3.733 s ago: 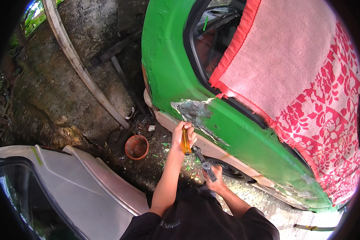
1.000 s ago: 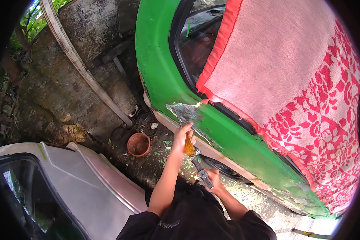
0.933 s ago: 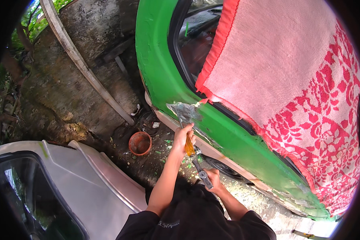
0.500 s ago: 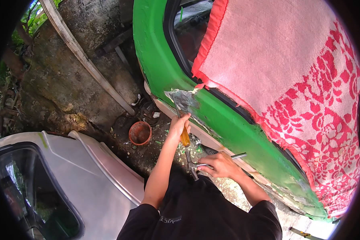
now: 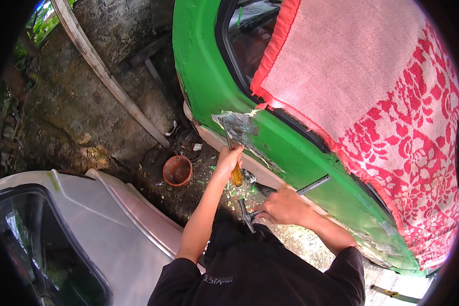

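My left hand (image 5: pixel 228 162) is closed round a screwdriver (image 5: pixel 236 176) with an amber handle. Its thin shaft points away from me, and the tip meets the bare grey patch (image 5: pixel 241 127) with ragged paint edges on the green car body (image 5: pixel 301 162). My right hand (image 5: pixel 284 207) grips the shaft of a metal hammer (image 5: pixel 246 216). The hammer's head lies a short gap nearer to me than the butt of the screwdriver handle, and its shaft end sticks out to the right. Cracked, lifting paint runs along the panel's lower edge beside my left hand.
A pink and red patterned towel (image 5: pixel 341 76) drapes over the car's window and side. On the left stands a silvery vehicle (image 5: pixel 107 219) with a dark window. A terracotta pot (image 5: pixel 177 171) sits among paint chips on the ground. A long pale strip (image 5: pixel 104 76) leans by the wall.
The hammer's head has drawn back toward me, away from the screwdriver's butt. My right hand has moved slightly right. My left hand keeps the screwdriver at the patch.
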Demonstrator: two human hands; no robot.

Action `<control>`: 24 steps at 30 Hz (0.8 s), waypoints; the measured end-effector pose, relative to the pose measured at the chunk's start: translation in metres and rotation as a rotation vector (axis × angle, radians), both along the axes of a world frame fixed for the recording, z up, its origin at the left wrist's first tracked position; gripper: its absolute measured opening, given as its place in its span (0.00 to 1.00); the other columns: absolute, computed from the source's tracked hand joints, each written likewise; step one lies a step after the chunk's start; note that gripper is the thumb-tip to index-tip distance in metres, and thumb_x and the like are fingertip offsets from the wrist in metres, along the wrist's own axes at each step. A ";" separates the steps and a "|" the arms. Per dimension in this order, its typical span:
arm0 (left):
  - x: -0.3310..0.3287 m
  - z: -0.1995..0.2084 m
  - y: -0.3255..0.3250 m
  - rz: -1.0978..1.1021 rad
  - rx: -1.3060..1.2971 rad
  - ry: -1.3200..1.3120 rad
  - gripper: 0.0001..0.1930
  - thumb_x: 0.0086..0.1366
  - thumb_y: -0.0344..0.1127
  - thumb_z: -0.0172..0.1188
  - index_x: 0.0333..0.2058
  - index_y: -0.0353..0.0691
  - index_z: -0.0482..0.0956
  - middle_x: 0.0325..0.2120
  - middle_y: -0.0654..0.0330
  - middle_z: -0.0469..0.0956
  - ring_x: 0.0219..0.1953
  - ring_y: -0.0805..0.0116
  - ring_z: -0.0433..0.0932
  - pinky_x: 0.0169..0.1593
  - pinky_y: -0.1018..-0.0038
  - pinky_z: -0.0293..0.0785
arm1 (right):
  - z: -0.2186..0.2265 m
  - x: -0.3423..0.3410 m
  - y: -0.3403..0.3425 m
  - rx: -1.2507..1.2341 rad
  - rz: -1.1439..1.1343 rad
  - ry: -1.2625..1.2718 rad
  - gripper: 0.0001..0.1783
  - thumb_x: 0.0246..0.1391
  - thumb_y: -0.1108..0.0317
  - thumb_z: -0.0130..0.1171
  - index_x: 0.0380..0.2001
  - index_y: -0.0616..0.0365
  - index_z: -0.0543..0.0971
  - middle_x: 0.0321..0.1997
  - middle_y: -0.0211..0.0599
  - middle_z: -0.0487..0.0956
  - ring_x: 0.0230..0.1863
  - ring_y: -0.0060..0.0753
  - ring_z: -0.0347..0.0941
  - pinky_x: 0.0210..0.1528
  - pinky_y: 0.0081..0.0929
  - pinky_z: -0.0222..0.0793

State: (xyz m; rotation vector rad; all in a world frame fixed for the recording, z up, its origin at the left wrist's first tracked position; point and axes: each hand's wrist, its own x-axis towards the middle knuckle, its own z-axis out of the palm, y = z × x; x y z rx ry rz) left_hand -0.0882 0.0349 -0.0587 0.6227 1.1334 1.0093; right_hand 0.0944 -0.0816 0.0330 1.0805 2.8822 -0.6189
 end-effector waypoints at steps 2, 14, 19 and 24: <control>-0.001 -0.001 0.001 0.002 -0.004 0.008 0.13 0.63 0.33 0.56 0.21 0.43 0.64 0.10 0.71 0.55 0.09 0.79 0.51 0.14 0.75 0.50 | 0.001 -0.008 0.006 0.074 -0.100 -0.044 0.13 0.50 0.55 0.58 0.31 0.51 0.82 0.20 0.40 0.78 0.26 0.46 0.77 0.26 0.40 0.71; 0.001 -0.018 0.008 0.015 0.030 -0.066 0.13 0.61 0.34 0.57 0.21 0.45 0.62 0.09 0.72 0.54 0.09 0.78 0.52 0.14 0.77 0.51 | 0.006 -0.020 0.006 -0.059 0.102 -0.273 0.09 0.47 0.65 0.58 0.33 0.52 0.81 0.22 0.42 0.79 0.27 0.44 0.78 0.26 0.37 0.73; 0.003 -0.007 0.006 0.021 -0.028 -0.160 0.12 0.61 0.32 0.57 0.21 0.45 0.63 0.09 0.73 0.54 0.09 0.79 0.51 0.14 0.77 0.50 | -0.008 -0.016 0.003 0.064 -0.083 -0.169 0.11 0.47 0.60 0.60 0.34 0.51 0.81 0.21 0.41 0.79 0.27 0.45 0.78 0.28 0.39 0.72; 0.000 -0.023 0.007 0.027 0.004 -0.154 0.13 0.61 0.30 0.57 0.21 0.44 0.62 0.10 0.70 0.56 0.09 0.77 0.53 0.13 0.76 0.51 | -0.003 -0.008 0.009 0.006 0.021 -0.243 0.12 0.48 0.59 0.60 0.34 0.51 0.82 0.23 0.41 0.79 0.27 0.45 0.78 0.29 0.40 0.72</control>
